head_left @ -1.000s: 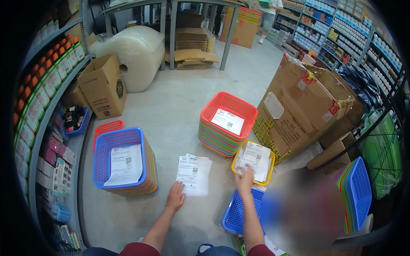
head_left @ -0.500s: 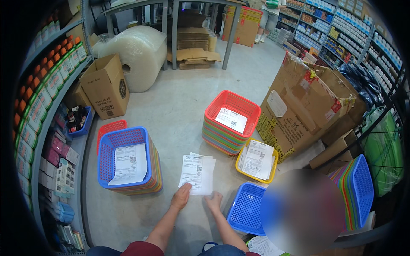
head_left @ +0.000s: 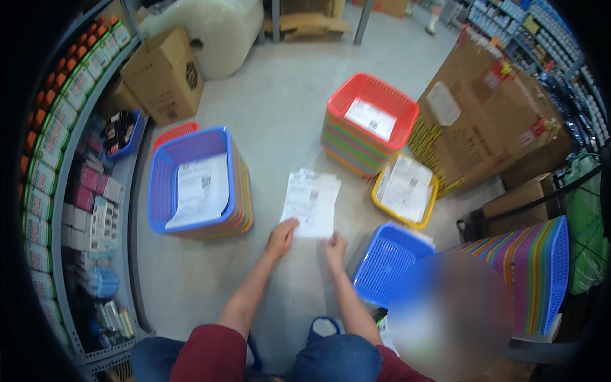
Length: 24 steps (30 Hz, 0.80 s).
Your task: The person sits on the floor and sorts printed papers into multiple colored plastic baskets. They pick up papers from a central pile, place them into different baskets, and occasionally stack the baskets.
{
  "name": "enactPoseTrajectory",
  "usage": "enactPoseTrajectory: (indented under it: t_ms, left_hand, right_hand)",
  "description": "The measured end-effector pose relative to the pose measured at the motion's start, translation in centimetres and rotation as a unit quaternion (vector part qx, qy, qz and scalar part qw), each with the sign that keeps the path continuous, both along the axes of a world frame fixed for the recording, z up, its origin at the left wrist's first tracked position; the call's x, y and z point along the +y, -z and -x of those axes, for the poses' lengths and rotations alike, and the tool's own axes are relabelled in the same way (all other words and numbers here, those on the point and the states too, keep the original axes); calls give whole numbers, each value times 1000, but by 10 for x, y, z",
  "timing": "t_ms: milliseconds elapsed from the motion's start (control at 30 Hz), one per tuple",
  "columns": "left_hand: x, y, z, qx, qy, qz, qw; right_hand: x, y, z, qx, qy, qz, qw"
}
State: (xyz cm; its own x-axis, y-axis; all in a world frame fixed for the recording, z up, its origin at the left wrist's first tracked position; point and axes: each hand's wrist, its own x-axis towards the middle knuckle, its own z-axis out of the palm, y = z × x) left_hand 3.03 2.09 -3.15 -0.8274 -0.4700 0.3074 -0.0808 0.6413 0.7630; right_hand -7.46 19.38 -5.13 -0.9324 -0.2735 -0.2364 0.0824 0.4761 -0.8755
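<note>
Both my hands are at the near edge of a small pile of white printed papers in the middle, just above the grey floor or on it; which, I cannot tell. My left hand pinches the lower left corner, and my right hand is closed on the lower right corner. To the left is a blue-topped stack of baskets with paper inside. Beyond, a red-topped stack also holds a sheet. A yellow basket with papers and a shallow blue basket lie at my right.
A metal shelf of products runs along the left. Cardboard boxes, a bubble-wrap roll, a large worn carton and tilted stacked baskets surround me. Another person's leg shows at the back. A blurred patch hides the lower right.
My right hand has come from over the yellow basket to the middle papers and closed on their corner; my left hand has gripped the other corner. My view has tilted down.
</note>
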Motion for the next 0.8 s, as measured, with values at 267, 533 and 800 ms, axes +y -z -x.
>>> enactPoseTrajectory:
  t_ms: [267, 533, 800]
  left_hand:
    - [-23, -41, 14, -16, 16, -87, 996]
    - [-41, -33, 9, -109, 62, -202, 971]
    - [-50, -34, 12, -121, 108, -74, 984]
  right_hand:
    - [2, -23, -15, -26, 1, 29, 999]
    - [-2, -13, -18, 33, -36, 18, 999]
    - [-10, -39, -23, -20, -7, 90, 996]
